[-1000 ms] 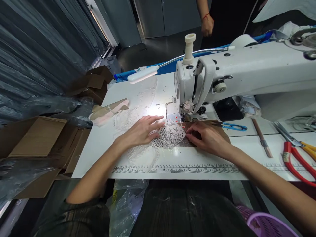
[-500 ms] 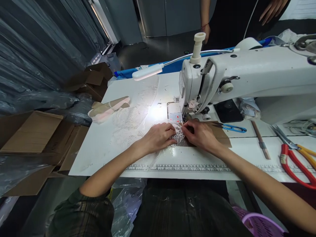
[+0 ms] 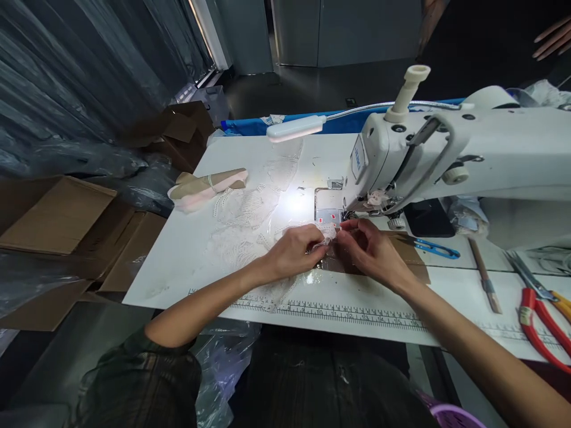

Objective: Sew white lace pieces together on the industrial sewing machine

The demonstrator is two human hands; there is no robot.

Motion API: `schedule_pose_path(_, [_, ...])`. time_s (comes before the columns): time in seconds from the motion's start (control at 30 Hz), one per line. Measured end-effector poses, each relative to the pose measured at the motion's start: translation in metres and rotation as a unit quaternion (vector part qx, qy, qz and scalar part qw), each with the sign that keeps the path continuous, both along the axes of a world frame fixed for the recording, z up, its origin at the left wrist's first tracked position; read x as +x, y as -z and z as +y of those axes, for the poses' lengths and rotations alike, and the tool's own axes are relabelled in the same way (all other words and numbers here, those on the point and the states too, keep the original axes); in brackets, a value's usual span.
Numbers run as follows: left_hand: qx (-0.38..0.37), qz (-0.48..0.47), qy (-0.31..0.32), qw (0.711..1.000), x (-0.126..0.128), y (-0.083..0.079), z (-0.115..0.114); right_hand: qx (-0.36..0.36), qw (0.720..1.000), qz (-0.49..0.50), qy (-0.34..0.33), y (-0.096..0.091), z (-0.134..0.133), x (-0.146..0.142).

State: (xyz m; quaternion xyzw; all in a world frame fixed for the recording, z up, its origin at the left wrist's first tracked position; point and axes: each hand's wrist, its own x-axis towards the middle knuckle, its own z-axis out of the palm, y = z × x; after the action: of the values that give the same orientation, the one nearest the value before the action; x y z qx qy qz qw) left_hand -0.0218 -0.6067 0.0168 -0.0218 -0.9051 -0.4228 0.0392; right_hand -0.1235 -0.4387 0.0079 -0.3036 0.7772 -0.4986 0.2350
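A white lace piece (image 3: 325, 233) lies bunched on the white sewing table (image 3: 187, 249), just in front of the needle plate of the white sewing machine (image 3: 446, 154). My left hand (image 3: 297, 249) is closed, its fingers pinching the lace's left side. Facing it, my right hand (image 3: 372, 249) pinches the lace's right edge with curled fingers, resting over a brown card piece (image 3: 410, 255). More lace under clear plastic (image 3: 247, 217) spreads to the left of my hands.
A lamp (image 3: 297, 128) lights the needle area. A beige fabric bundle (image 3: 207, 185) lies at the table's left. Blue snips (image 3: 435, 248), a brush (image 3: 484, 276) and red scissors (image 3: 537, 318) lie to the right. Cardboard boxes (image 3: 57, 220) stand left. Another person's hand (image 3: 551, 38) shows top right.
My left hand went from lying flat on the lace to pinching it, and both hands drew together, gathering the lace near the needle. The view shifted left, so the machine appears further right.
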Motion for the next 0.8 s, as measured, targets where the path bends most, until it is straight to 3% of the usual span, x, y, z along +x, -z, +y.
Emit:
schedule_pose_path(0.03, [0.099,-0.037,-0.004,0.994,0.002,-0.005,-0.005,-0.006,1.0,0.02,-0.019,-0.002,0.003,0.002])
schedule_pose_path(0.1, [0.276,-0.096,0.001,0.956,0.005,-0.017,-0.016,-0.029,0.997,-0.013,-0.073,-0.006,0.005,0.005])
schedule_pose_path(0.17, [0.365,-0.114,-0.001,0.924,0.009,-0.026,-0.024,-0.048,0.988,-0.102,-0.11,-0.01,-0.002,0.007])
schedule_pose_path(0.27, [0.373,-0.119,-0.043,0.919,0.011,-0.027,-0.035,-0.056,0.971,-0.214,-0.09,-0.012,-0.025,0.009])
schedule_pose_path(0.37, [0.357,-0.134,-0.079,0.921,0.008,-0.02,-0.048,-0.068,0.962,-0.259,-0.053,-0.01,-0.048,0.008])
schedule_pose_path(0.57, [0.345,-0.148,-0.095,0.922,-0.008,-0.019,-0.068,-0.085,0.976,-0.196,-0.034,-0.003,-0.068,0.002])
schedule_pose_path(0.8, [0.368,-0.169,-0.121,0.906,-0.014,-0.022,-0.071,-0.096,0.978,-0.18,-0.034,0.004,-0.082,-0.001])
